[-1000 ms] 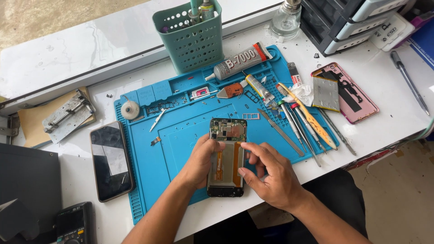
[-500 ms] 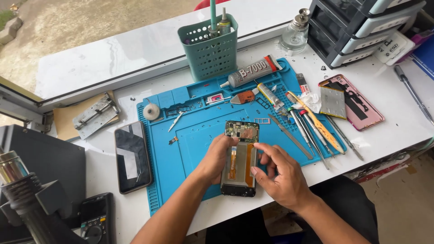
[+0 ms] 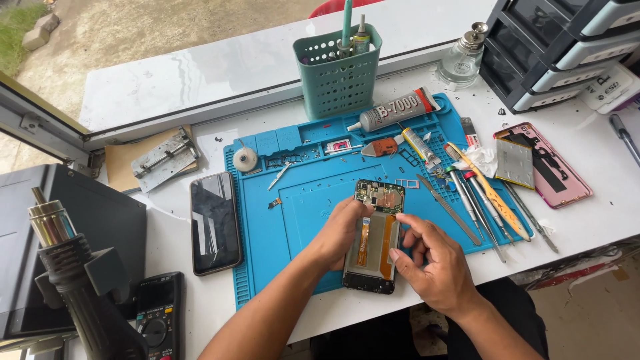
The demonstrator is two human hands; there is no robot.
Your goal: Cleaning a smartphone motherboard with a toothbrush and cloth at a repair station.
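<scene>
While your left hand (image 3: 341,233), fingers curled, steadies the opened black phone with orange flex cables (image 3: 375,237), keep your empty, half-open right hand (image 3: 433,263) fingertips light along its right edge.

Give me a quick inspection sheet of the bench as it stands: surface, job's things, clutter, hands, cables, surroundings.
Surface: white table with blue work mat.
Job's things: opened phone lying on the mat, circuit board and orange flex strips exposed.
Clutter: glue tube, row of hand tools, pink back cover, second phone, green basket.
Hands: left hand on the phone's left edge; right hand at its right edge, fingers over it.
Cables: nothing seen.
Surroundings: hot air gun, meter, drawer unit, glass bottle.
</scene>
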